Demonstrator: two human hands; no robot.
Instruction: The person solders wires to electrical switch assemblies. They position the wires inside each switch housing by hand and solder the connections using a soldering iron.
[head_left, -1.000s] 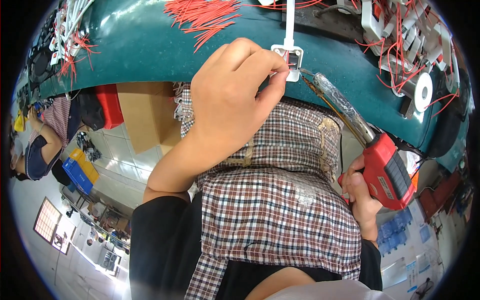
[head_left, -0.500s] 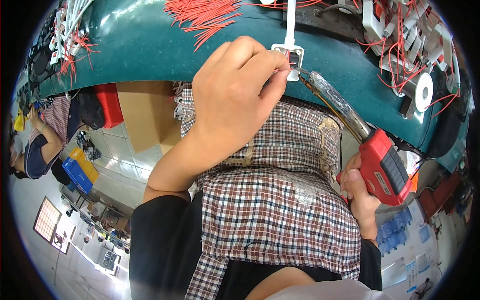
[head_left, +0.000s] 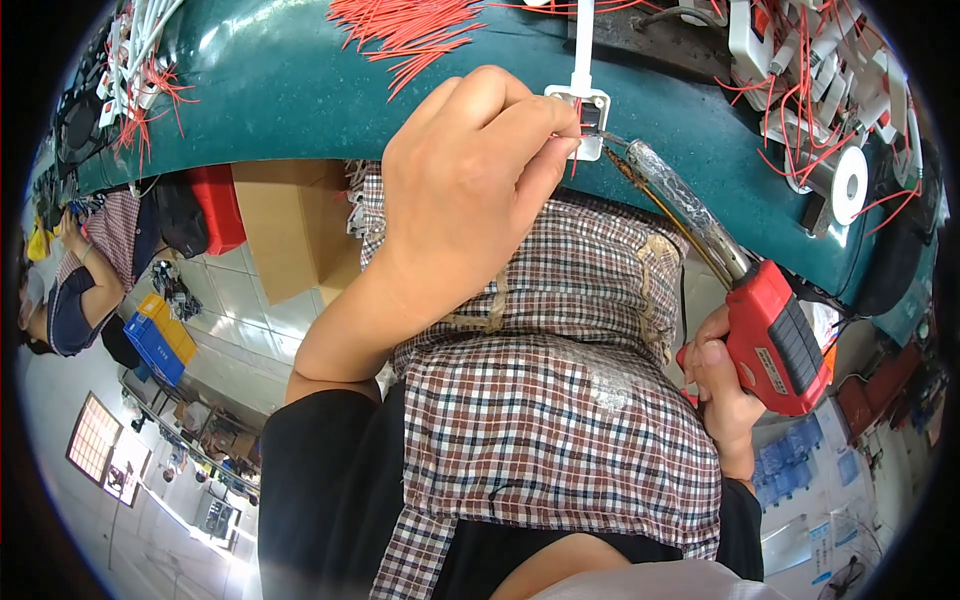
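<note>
A small white plastic switch housing lies open at the bench's near edge, with a white cable running out of its far end. My left hand is closed in a pinch at the housing's left side, holding a thin red wire whose end reaches inside. My right hand grips the red handle of a soldering gun. The gun's long metal barrel points up and left, and its thin tip sits at the right edge of the housing. My fingertips partly hide the housing's inside.
Cut red wires lie in a pile on the green bench top. At the right are a solder spool and a tangle of white housings with red wires. White cables lie far left. Another person sits at the left.
The soldering gun has shifted slightly right, its tip drawing back from the housing's middle to its right edge. My left hand has moved slightly up and left, still pinching.
</note>
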